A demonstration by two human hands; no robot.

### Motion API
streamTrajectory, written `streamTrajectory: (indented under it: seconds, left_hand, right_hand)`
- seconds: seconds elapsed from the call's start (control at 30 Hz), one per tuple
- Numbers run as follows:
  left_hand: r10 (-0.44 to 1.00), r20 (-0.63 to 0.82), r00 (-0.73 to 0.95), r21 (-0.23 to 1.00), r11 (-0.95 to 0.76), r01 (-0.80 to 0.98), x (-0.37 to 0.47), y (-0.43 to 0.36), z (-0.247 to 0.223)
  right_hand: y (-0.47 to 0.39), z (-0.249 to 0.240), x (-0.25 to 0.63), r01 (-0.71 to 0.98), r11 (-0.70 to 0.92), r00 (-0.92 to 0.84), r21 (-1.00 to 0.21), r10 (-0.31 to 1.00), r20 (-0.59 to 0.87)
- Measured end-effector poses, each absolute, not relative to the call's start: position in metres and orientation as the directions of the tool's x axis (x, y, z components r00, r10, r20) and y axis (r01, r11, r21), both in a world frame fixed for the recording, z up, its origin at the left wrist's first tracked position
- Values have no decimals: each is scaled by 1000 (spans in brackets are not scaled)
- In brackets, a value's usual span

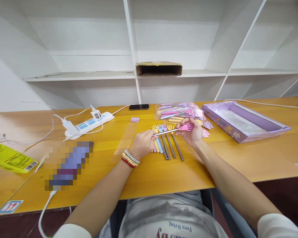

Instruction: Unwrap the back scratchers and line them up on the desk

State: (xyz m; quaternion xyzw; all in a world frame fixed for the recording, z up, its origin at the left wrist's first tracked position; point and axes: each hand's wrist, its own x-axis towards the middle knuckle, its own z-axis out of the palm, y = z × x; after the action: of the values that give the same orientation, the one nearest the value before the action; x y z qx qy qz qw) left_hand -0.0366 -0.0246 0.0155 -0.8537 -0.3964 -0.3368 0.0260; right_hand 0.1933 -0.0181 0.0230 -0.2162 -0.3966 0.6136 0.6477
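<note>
Both my hands grip a pink hand-shaped back scratcher (169, 131) with a thin metal rod, held sideways above the table. My left hand (143, 142) is closed around the rod's left end. At the pink head, my right hand (192, 135) pinches the scratcher with its fingers. Beneath them several loose back scratchers (172, 147) lie side by side, with yellow, blue and purple claw heads and metal rods or coloured handles. A clear plastic sleeve (126, 138) with a purple header lies left of my left hand. Behind my right hand is a pile of bagged back scratchers (177, 110).
A purple display box (238, 130) stands at the right. A black phone (139, 107) lies at the back. To the left are a white power strip (94, 124) with cables, a blurred phone-like item (72, 165) and a yellow package (12, 158). White shelves hold a cardboard box (159, 68).
</note>
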Motion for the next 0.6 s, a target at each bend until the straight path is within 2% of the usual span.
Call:
streamTrajectory:
  seconds: [0.07,0.13,0.23,0.3,0.47,0.6]
  left_hand:
    - [732,507,455,341,-655,675,-37,-25,19]
    - [809,345,476,520,-587,620,-36,-26,21]
    - [841,145,521,736,-444,511,-30,-28,23]
    - [848,123,515,772,-408,487,-26,-30,24]
    - [890,234,390,676,-438,593,-29,-29,28]
    - [896,118,429,757,-361,545,-28,-30,29]
  right_hand:
    - [-19,24,194,-598,166,-73,-784,963,260]
    - [-21,27,195,-566,162,-91,-808,962,257]
    - [-24,32,197,-525,142,-105,-839,968,229]
    - [-24,33,196,-494,148,-78,-857,974,213]
    - [-18,26,196,-414,172,32,-894,984,175]
    - [-20,23,194,-451,182,-96,-874,963,250]
